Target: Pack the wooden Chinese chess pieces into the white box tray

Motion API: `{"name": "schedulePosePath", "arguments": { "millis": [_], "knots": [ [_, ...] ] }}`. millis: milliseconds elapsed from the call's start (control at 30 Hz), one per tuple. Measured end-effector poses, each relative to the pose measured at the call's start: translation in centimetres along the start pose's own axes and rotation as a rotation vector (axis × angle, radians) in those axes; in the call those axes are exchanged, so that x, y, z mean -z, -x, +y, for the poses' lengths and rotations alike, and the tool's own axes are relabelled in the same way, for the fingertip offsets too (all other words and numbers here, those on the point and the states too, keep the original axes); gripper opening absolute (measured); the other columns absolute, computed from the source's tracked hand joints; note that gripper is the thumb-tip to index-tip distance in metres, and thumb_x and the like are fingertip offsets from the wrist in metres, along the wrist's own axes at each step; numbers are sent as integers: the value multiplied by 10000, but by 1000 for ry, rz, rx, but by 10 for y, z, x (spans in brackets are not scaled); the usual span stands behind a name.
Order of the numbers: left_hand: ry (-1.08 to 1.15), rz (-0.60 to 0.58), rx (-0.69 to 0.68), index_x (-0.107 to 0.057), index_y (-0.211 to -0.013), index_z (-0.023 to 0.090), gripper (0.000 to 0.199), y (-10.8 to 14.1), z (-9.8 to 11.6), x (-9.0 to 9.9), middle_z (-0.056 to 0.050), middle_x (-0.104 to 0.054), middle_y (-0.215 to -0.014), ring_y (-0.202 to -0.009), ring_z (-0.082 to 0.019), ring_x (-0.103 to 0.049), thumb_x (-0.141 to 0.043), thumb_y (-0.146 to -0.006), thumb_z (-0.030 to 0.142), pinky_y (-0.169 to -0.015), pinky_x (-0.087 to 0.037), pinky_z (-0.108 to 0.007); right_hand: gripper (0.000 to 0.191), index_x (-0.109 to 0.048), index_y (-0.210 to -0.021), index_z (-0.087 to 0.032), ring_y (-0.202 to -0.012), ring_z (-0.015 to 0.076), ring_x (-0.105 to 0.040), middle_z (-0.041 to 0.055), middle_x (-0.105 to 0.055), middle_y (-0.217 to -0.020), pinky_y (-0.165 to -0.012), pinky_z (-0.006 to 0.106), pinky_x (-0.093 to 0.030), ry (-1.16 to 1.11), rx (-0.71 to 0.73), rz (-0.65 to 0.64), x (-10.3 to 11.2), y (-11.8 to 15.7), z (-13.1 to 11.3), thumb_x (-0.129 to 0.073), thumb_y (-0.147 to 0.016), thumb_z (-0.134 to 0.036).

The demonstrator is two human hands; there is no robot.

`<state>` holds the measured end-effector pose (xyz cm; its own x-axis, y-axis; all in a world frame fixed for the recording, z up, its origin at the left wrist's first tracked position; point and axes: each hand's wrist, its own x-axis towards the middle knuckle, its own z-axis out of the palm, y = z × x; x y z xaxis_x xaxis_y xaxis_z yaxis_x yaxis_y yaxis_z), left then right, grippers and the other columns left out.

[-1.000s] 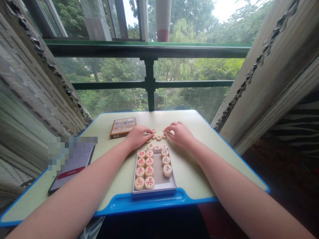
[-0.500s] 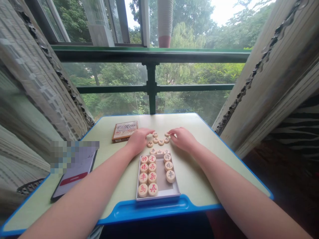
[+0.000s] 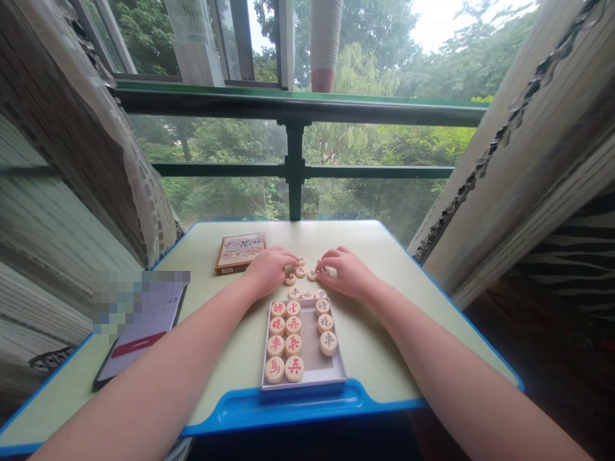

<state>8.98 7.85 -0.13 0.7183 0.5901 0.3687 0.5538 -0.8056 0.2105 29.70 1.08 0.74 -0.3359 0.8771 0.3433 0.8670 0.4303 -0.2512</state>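
Observation:
Several round wooden pieces with dark characters lie loose on the table beyond a shallow white box (image 3: 340, 368). My left hand (image 3: 271, 270) is at their left, fingers bent together, its fingertips by a far piece (image 3: 301, 262); what they grip is too small to tell. From the right, my right hand (image 3: 344, 270) reaches over the loose pieces with curled fingers, its fingertips at a piece (image 3: 312, 275) and partly hiding others. Inside the box, two columns of red-marked pieces (image 3: 293, 346) stand at the left and three dark-marked pieces (image 3: 328, 343) at the right.
A flat decorated box (image 3: 240, 251) lies behind my left hand. The phone (image 3: 144, 333) rests at the table's left. A blue tray edge (image 3: 288, 410) runs along the near side, with curtains on both sides and a green railing (image 3: 298, 105) beyond.
My right hand's fingertips have moved a little left and nearer, over the loose pieces. The left fingers have shifted slightly right. The view has tilted slightly.

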Motion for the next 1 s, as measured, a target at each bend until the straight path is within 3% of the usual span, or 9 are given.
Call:
{"name": "schedulePosePath", "arguments": {
  "millis": [200, 367, 500, 667, 800, 1000],
  "knots": [
    [-47, -2, 11, -705, -886, 202, 416, 1, 2, 5, -21, -694, -960, -905, -196, -562, -433, -664, -21, -859, -439, -324, 289, -649, -1043, -224, -847, 195, -493, 68, -626, -959, -800, 339, -397, 11, -10, 13, 4, 1, -3, -606, -759, -259],
    [-26, -9, 30, -708, -797, 202, 346, 1, 5, 6, -23, -687, -927, -890, -198, -557, -453, -660, 15, -836, -442, -319, 148, -706, -860, -200, -777, 169, -506, 61, -628, -844, -761, 303, -408, -46, 32, -35, 10, 2, -2, -615, -745, -172],
    [74, -15, 66, -703, -687, 198, 268, 4, 8, 13, -18, -675, -885, -867, -192, -553, -476, -657, 60, -835, -441, -317, 175, -723, -787, -198, -751, 151, -520, 50, -622, -789, -743, 285, -416, -113, 24, -60, 10, 4, -2, -605, -731, -82],
    [250, -131, 23, -723, -738, 215, 133, 10, 9, 28, -32, -647, -917, -911, -198, -546, -603, -695, 253, -870, -421, -328, 233, -739, -817, -242, -772, 142, -526, 43, -604, -809, -769, 291, -425, -183, 83, -69, 9, 6, -10, -595, -743, -75],
    [236, -190, 11, -735, -764, 257, 151, 12, 6, 28, -40, -625, -994, -970, -229, -517, -649, -696, 360, -903, -393, -383, 229, -747, -759, -257, -772, 145, -517, 40, -607, -815, -778, 300, -425, -137, 107, -110, 9, 7, -13, -627, -708, -68],
    [195, -124, 13, -733, -764, 236, 160, 12, 6, 16, -54, -640, -964, -940, -221, -518, -614, -750, 341, -911, -389, -387, 243, -742, -757, -228, -763, 144, -535, 47, -615, -808, -754, 285, -436, -135, 14, 46, 5, 5, -6, -586, -722, -45]
  ]
}}
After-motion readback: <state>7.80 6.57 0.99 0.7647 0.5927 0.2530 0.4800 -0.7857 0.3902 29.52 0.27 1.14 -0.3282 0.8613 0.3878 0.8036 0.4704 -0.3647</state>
